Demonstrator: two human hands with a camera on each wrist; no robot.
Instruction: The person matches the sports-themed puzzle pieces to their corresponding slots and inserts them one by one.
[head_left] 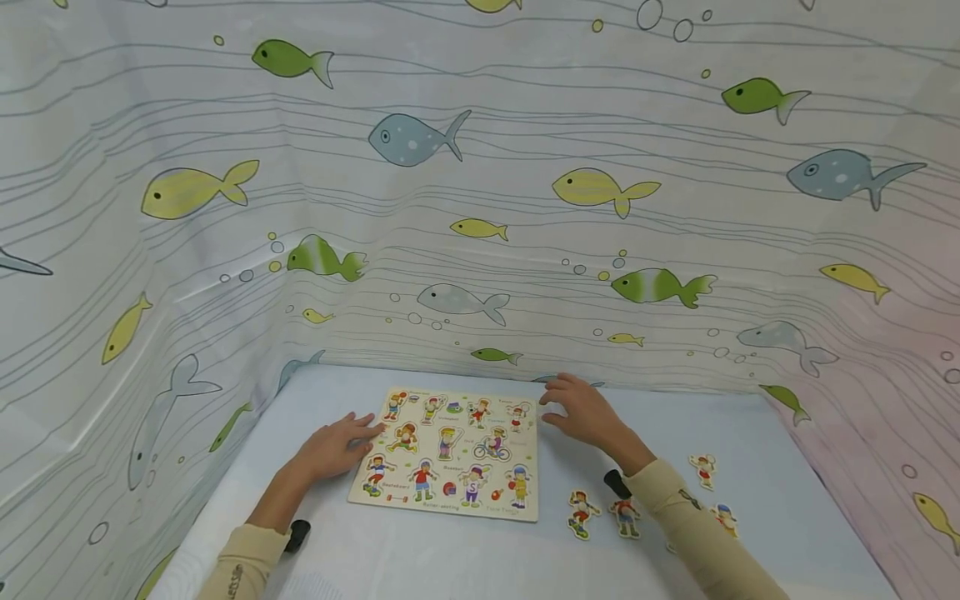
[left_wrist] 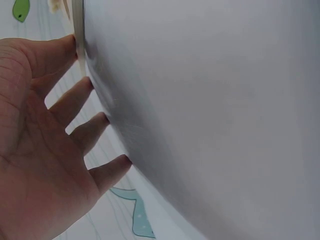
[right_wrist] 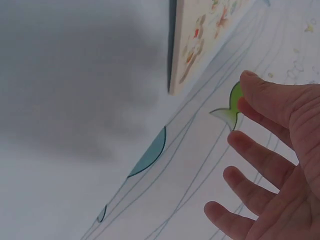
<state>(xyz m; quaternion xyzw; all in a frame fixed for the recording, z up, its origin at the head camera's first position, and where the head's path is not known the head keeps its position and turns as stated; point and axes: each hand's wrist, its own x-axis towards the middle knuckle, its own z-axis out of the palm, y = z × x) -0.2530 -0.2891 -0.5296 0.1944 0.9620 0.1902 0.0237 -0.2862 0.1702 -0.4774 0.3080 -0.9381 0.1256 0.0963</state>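
A white curtain printed with green, yellow and grey fish (head_left: 480, 208) is hanging round three sides of the scene; a pale blue tabletop (head_left: 420, 550) is lying below it, carrying everything else; a flat rectangular wooden puzzle board printed with small sporting children figures (head_left: 450, 454) is lying on the tabletop towards its back edge, between the two hands, its far side near the curtain.

The left hand (head_left: 333, 448) is resting flat on the tabletop, its fingers (left_wrist: 85, 90) straight and spread, the tips touching the board's left edge and gripping nothing; the right hand (head_left: 581, 410) is hovering just beside the board's upper right corner, its fingers (right_wrist: 260, 155) loosely extended and slightly apart, holding nothing; whether it is touching the board I cannot tell.

The board is looking thin, stiff and light, likely sliding easily on the smooth tabletop; taking it by the two short edges, thumbs above and fingers beneath, seems the safest hold, kept level, since any pieces seated in it could tip out.

Several small cut-out wooden figure pieces (head_left: 581, 511) are lying loose on the tabletop to the right of the board, beside the right forearm, near one another but apart from the board; these are looking light and rigid, best pinched at the rim, or by a peg if they have one, which I cannot make out.
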